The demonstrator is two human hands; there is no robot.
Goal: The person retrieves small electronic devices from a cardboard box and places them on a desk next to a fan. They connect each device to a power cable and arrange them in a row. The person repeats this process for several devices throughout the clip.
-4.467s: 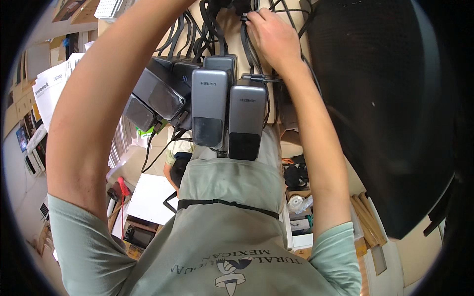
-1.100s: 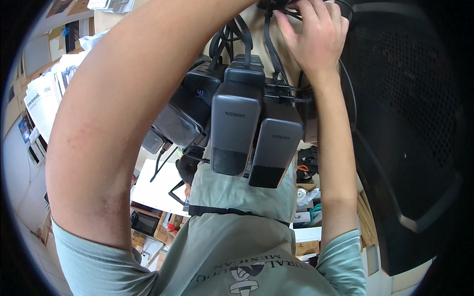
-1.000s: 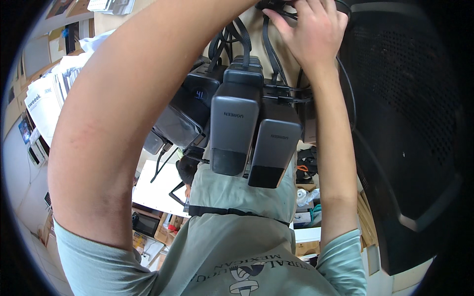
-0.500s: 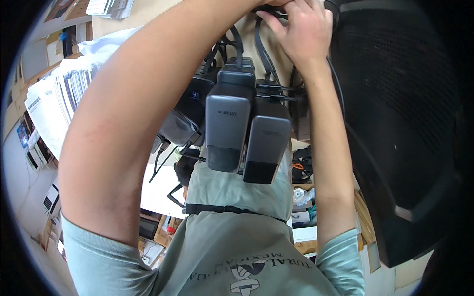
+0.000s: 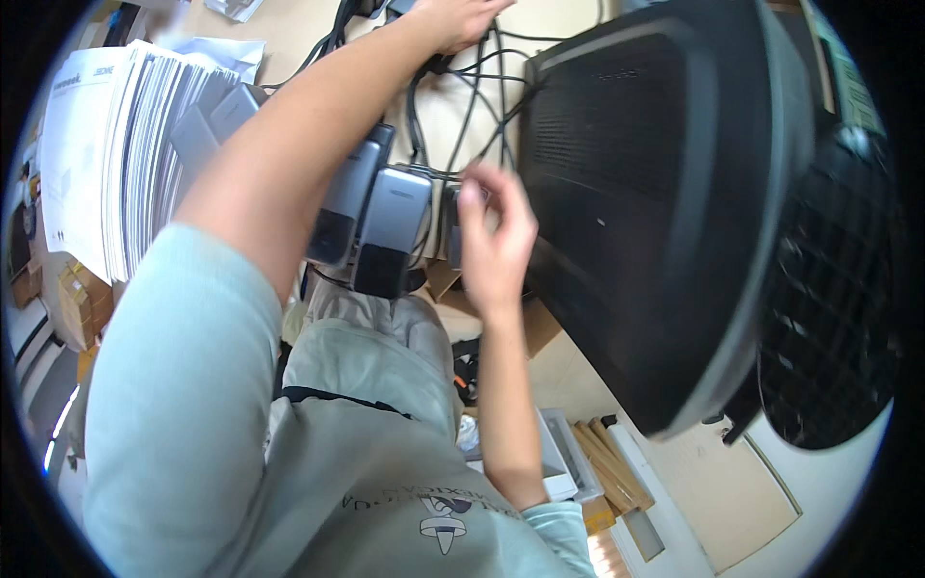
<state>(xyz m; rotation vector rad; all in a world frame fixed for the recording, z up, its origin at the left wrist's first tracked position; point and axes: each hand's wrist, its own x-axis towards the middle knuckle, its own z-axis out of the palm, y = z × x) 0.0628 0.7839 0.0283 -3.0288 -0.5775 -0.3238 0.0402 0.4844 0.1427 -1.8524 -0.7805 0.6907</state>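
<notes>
- Head view: I saw the right hand [image 5: 496, 236] just to the right of two upright-looking grey power banks [image 5: 396, 212] with black ends, which hung or stood at the near edge of a pale desk [image 5: 541, 13].
- Their long axes ran from the desk toward the wearer's body, leaning slightly left at the near end; the pair sat side by side, the left one partly behind the left forearm [image 5: 332, 111].
- The right hand was the nearer, thumb and fingers curled close to a short black lead; blur kept me from telling whether it pinched anything.
- The left hand [image 5: 462, 21] reached far over the desk, well apart from the right, among black cables [image 5: 413, 120]; the frame cut it off, so I could not tell its grip.
- A dark block [image 5: 456, 227] showed between the power banks and the right hand.
- Right of both hands stood a large black casing [image 5: 655, 222]; to the left, a thick paper stack [image 5: 123, 164].
- For containers, I noted a cardboard box [image 5: 85, 306] at far left and a pale bin [image 5: 576, 458] at lower right; I could not make out their contents.
</notes>
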